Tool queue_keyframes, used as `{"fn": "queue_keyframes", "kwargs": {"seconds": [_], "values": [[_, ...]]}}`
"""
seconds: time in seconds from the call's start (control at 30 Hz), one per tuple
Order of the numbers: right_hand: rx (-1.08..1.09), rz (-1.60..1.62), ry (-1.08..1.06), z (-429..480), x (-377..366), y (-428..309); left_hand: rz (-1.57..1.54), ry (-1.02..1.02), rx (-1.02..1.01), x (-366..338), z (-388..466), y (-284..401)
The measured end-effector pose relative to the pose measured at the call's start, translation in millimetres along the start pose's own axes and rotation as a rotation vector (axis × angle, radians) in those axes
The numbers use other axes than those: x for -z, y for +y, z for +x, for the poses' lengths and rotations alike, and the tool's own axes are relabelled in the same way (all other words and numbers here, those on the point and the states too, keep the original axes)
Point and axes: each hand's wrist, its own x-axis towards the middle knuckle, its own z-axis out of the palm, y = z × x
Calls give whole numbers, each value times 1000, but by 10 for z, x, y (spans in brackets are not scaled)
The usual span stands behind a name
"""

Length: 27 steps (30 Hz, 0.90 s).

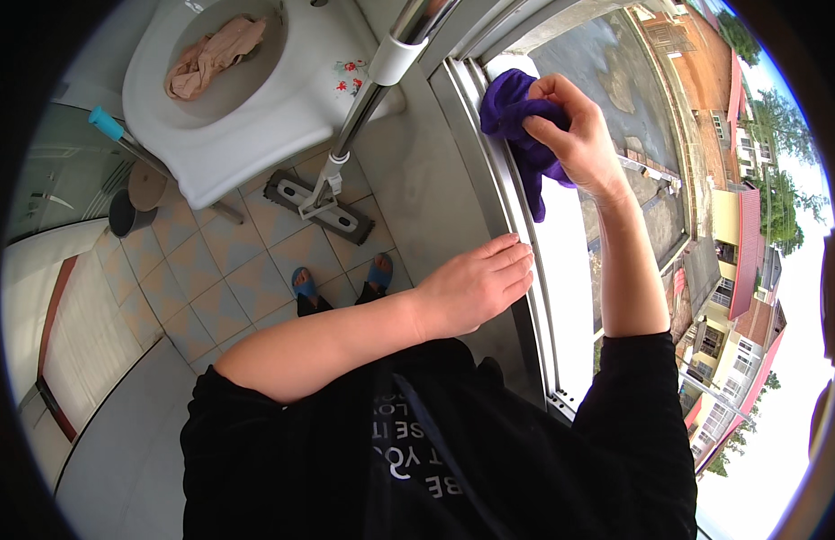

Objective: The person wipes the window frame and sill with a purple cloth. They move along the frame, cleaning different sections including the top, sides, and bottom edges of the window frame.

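Note:
A crumpled purple cloth is pinched between the thumb and fingers of my right hand. It lies over the outer side of the metal window track, and one end hangs down beside the ledge. Nearer my body, my left hand rests palm down with its fingertips on the same track, holding nothing. Its thumb is hidden. Bright light washes out the white ledge just outside the track.
A white washbasin with a beige cloth in its bowl stands at upper left. A flat-headed mop stands on the tiled floor, its metal pole rising between basin and window. Near a grey bin is a blue-tipped handle. Buildings show outside.

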Motion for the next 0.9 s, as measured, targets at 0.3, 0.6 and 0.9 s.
{"fn": "queue_keyframes", "kwargs": {"seconds": [0.3, 0.6, 0.9], "values": [[-36, -625, 92, 450, -361, 144, 14, -8, 4, -15, 3, -6], [76, -665, 514, 655, -707, 248, 43, -24, -6, -1, -1, -3], [150, 626, 884, 25, 1252, 308, 37, 43, 32, 14, -71, 7]]}}
